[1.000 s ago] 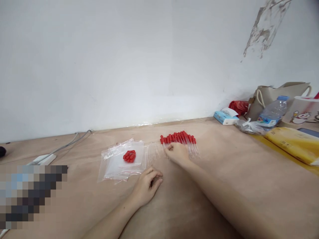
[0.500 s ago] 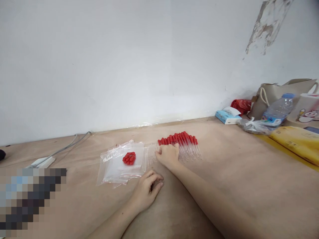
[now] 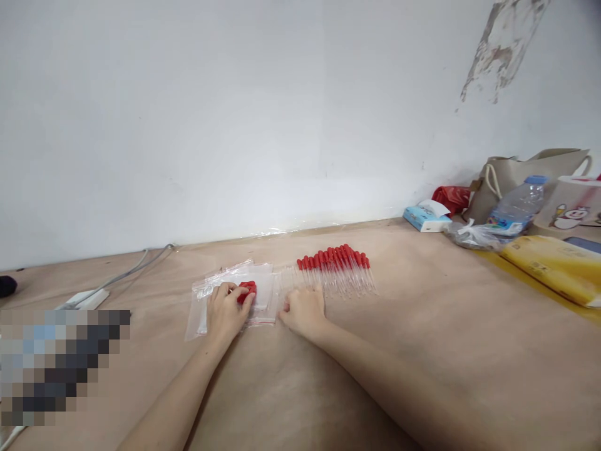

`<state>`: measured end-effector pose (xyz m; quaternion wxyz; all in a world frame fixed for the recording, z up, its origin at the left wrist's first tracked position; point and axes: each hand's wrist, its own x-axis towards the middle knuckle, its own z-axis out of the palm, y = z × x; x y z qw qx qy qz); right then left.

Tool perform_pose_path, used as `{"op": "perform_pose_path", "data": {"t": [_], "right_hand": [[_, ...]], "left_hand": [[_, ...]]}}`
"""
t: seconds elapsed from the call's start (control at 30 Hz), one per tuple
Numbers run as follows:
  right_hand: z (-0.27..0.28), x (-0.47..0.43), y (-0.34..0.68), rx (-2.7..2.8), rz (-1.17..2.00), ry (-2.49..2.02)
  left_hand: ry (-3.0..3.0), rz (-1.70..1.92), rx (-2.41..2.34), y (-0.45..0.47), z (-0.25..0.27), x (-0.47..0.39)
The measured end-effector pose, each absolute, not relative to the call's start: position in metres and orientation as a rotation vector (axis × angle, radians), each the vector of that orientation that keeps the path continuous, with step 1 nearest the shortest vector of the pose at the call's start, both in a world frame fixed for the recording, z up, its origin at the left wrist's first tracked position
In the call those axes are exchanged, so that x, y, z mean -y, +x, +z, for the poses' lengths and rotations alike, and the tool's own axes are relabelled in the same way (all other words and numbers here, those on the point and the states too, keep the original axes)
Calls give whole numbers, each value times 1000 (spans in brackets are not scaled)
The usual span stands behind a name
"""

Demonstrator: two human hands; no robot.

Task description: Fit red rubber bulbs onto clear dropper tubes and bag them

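Note:
My left hand lies over a small cluster of red rubber dropper bulbs, with its thumb and fingers closed around them. The cluster rests on a stack of clear zip-lock bags. Just right of the bags, my right hand is curled with its fingertips together, near the faint clear tubes of the clustered droppers. What its fingers hold, if anything, is hidden. Beyond that hand is a spread row of droppers, red bulbs toward the wall and clear tubes toward me.
At the right stand a blue tissue pack, a tied plastic bag, a plastic bottle, a yellow packet and a beige bag. A white power strip with a grey cable lies left. A white wall bounds the back.
My left hand has moved left and forward from the bare surface onto the red bulbs. My right hand has drawn slightly left and toward me, away from the row of droppers.

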<state>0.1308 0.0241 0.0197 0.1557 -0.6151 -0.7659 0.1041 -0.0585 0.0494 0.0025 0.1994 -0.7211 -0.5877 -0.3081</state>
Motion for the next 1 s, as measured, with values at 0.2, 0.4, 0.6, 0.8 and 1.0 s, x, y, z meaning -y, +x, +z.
{"op": "perform_pose_path", "data": {"t": [0.2,0.4,0.6,0.8,1.0], "right_hand": [[18,10,177,2175,464,-1682],[12,32,241,2239,329,-1558],[2,34,271,2082,253,-1434],[-7,37,267,2054,324,-1415],[-7,37,267,2031,306,-1411]], "left_hand": [[-2065,-875,1595,-57,1,-48],[-2257,-1153,1421,-25,17,-23],[-2813,-876,1405,13,10,14],[-2828,-829,1405,15,5,18],[-2511,-991,1315,-8,11,-8]]}}
